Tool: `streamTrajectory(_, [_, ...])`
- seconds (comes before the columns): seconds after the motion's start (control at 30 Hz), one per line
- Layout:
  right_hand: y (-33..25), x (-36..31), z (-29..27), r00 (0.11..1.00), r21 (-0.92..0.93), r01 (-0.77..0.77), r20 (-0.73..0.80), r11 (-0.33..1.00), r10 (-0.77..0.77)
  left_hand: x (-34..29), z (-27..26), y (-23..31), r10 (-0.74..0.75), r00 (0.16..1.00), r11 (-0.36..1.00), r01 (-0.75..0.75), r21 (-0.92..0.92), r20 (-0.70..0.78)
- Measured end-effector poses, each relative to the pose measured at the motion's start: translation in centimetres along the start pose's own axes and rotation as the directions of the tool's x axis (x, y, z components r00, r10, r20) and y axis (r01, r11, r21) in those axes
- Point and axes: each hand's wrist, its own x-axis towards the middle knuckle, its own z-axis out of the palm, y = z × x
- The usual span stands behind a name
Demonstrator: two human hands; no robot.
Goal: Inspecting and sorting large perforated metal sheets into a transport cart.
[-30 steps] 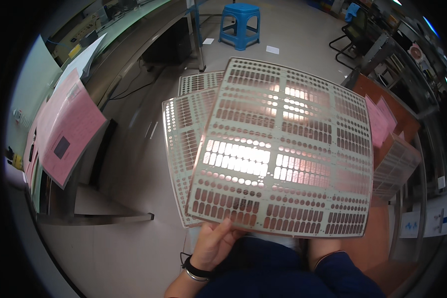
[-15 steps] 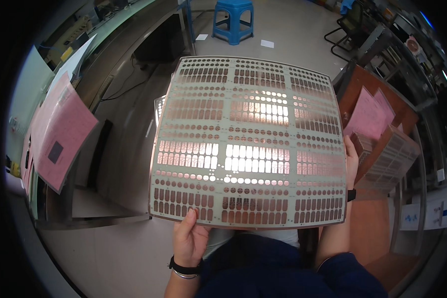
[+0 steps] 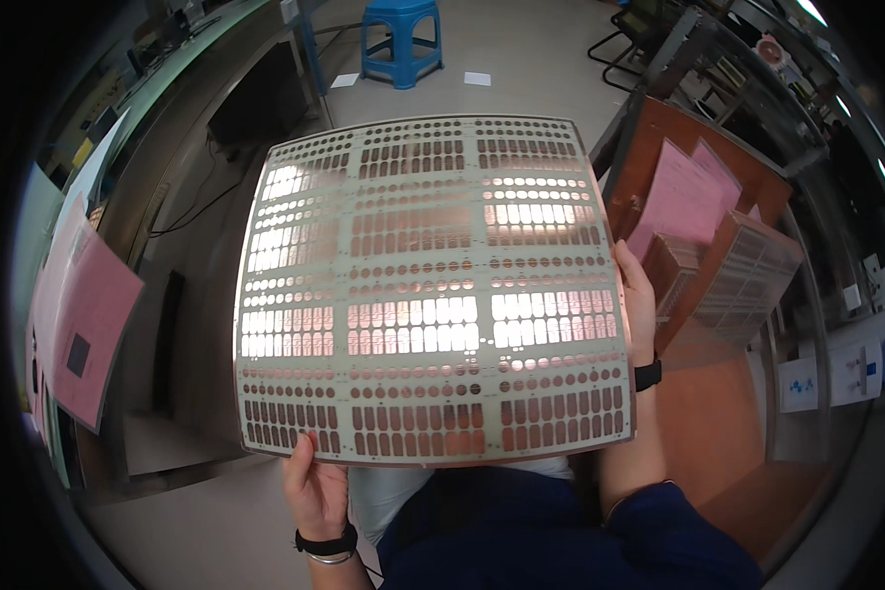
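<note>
Now both hands have the big patterned panel (image 3: 418, 280), a pale green sheet with rows of coppery ovals and dots, up in front of the body, bright light glaring off its middle rows! Left hand (image 3: 317, 492) pinches the lower-left edge, thumb on the face, its other fingers partly hidden; right hand (image 3: 637, 310) grips the right edge, part of it tucked behind. Over to the right, pink sheets (image 3: 686, 202) lean against a brown board (image 3: 653, 123); a blue stool (image 3: 401, 44) stands on the floor beyond the panel's far edge.
</note>
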Motion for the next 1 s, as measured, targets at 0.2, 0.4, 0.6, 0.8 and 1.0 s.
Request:
streamTrajectory(0.2, [0.3, -0.1, 0.9, 0.997, -0.067, 0.036, -0.058, 0.997, -0.040, 0.1, -1.2, 0.3, -0.004, 1.000, 1.000, 0.004, 0.019, -0.020])
streamTrajectory(0.4, [0.5, 0.0, 1.0, 0.998, -0.049, 0.026, -0.055, 0.998, -0.029, 0.4, -1.2, 0.1, 0.006, 1.000, 1.000, -0.006, 0.012, -0.022])
streamTrajectory(0.6, [0.6, -0.1, 2.9, 0.997, -0.055, 0.031, -0.063, 0.998, -0.034, 0.7, -1.4, 0.4, 0.006, 1.000, 1.000, -0.006, 0.018, 0.010])
streamTrajectory(0.8, [0.3, -0.5, 2.1, 0.992, -0.068, -0.125, -0.005, 0.990, 0.125, 1.2, -0.9, 0.4, 0.068, 0.997, 0.996, -0.064, -0.069, 0.048])
streamTrajectory(1.0, [4.4, -1.1, 3.8, 0.998, 0.060, -0.050, 0.039, 0.997, 0.048, 0.7, 4.2, -0.6, 0.194, 0.959, 0.979, -0.201, 0.018, 0.207])
